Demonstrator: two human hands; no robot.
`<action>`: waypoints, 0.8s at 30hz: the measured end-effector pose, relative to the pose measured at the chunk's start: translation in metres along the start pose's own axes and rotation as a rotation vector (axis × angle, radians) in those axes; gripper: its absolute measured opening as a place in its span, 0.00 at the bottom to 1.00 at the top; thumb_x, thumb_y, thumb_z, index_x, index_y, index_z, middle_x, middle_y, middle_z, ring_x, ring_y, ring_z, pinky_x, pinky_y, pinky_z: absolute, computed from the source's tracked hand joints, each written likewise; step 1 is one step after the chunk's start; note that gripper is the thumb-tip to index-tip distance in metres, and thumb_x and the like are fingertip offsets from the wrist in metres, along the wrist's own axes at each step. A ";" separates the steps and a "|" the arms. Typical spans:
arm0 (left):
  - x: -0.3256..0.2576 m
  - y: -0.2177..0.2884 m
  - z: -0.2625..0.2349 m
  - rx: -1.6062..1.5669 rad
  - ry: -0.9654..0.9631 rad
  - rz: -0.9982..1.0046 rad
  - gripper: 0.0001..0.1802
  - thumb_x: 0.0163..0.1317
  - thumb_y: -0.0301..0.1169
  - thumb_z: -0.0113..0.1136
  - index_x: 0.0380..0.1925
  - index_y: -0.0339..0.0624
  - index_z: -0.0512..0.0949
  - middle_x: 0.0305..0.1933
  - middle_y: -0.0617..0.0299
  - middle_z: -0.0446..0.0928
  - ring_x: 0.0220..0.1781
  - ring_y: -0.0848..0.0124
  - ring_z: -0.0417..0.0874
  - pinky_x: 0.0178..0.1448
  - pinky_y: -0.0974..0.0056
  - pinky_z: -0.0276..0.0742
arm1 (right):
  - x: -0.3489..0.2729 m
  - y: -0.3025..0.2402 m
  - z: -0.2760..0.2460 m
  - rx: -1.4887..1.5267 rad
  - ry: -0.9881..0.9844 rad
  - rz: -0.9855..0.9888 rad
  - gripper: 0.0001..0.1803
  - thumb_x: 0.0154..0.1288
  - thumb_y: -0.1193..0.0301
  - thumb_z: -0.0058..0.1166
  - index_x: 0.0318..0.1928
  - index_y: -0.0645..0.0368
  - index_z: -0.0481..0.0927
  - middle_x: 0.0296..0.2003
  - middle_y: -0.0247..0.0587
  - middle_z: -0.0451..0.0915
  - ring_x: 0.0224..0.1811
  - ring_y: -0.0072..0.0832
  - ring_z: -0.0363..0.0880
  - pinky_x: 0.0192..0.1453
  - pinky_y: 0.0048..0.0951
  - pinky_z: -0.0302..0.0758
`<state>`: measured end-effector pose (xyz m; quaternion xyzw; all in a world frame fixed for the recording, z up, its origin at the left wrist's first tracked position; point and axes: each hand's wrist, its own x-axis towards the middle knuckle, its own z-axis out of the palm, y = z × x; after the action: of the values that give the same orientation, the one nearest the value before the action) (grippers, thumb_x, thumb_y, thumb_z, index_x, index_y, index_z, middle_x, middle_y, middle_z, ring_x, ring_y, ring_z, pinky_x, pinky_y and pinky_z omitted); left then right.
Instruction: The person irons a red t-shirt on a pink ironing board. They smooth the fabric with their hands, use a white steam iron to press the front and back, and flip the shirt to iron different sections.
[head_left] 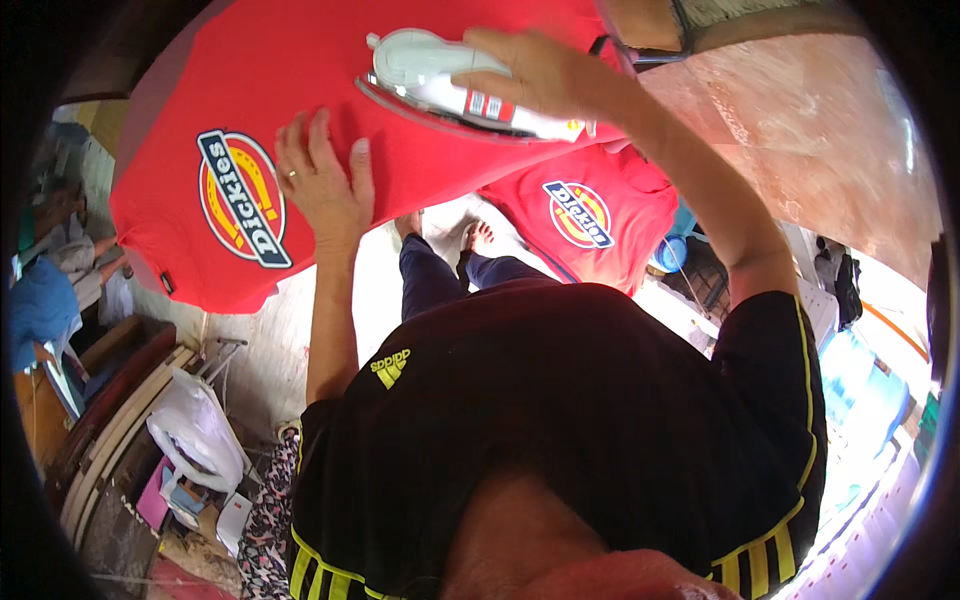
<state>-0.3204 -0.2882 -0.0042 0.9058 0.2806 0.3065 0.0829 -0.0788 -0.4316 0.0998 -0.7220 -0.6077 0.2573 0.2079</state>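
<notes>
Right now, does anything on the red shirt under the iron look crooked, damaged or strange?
Nothing stands out. The red shirt lies smooth, without visible burns or stains. The left hand presses flat on it, and the right hand holds the white iron upon it. A second red shirt hangs lower, beyond it.

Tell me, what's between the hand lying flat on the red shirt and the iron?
Only bare red shirt. In the head view, nothing else lies between the left hand, pressed flat on the cloth, and the white iron under the right hand.
</notes>
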 end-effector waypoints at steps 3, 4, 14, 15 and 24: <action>-0.005 -0.017 0.012 0.128 -0.102 -0.034 0.35 0.67 0.53 0.51 0.67 0.46 0.64 0.72 0.48 0.59 0.75 0.42 0.53 0.72 0.36 0.47 | -0.041 -0.001 0.017 0.108 0.038 -0.066 0.25 0.71 0.56 0.51 0.61 0.58 0.70 0.31 0.54 0.81 0.31 0.46 0.82 0.36 0.41 0.76; -0.004 -0.013 0.010 0.164 -0.132 -0.050 0.35 0.67 0.56 0.48 0.67 0.47 0.65 0.73 0.47 0.58 0.76 0.43 0.52 0.73 0.38 0.46 | -0.054 -0.002 0.021 0.048 0.088 -0.103 0.27 0.71 0.57 0.51 0.65 0.56 0.68 0.31 0.54 0.81 0.29 0.45 0.83 0.35 0.41 0.77; 0.002 -0.010 0.005 0.147 -0.155 -0.043 0.33 0.67 0.53 0.50 0.67 0.48 0.66 0.74 0.48 0.57 0.76 0.44 0.52 0.74 0.40 0.45 | -0.133 0.046 -0.048 0.631 0.478 0.621 0.17 0.71 0.58 0.53 0.46 0.60 0.77 0.17 0.33 0.68 0.15 0.24 0.68 0.17 0.29 0.66; 0.002 -0.011 0.004 0.132 -0.158 -0.038 0.33 0.67 0.53 0.50 0.67 0.48 0.66 0.74 0.48 0.57 0.76 0.44 0.52 0.74 0.40 0.45 | -0.131 0.056 -0.059 0.635 0.533 0.606 0.17 0.71 0.57 0.53 0.42 0.60 0.77 0.16 0.31 0.66 0.13 0.22 0.65 0.15 0.28 0.63; 0.009 -0.008 -0.005 0.085 -0.250 -0.032 0.33 0.65 0.48 0.54 0.68 0.47 0.66 0.75 0.46 0.55 0.77 0.44 0.51 0.74 0.40 0.41 | -0.053 0.161 -0.145 0.198 0.649 0.715 0.22 0.68 0.52 0.54 0.37 0.62 0.74 0.16 0.35 0.69 0.13 0.23 0.67 0.17 0.30 0.65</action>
<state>-0.3216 -0.2770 0.0020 0.9349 0.2955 0.1777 0.0836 0.1287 -0.5101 0.1204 -0.9049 -0.1984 0.1308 0.3530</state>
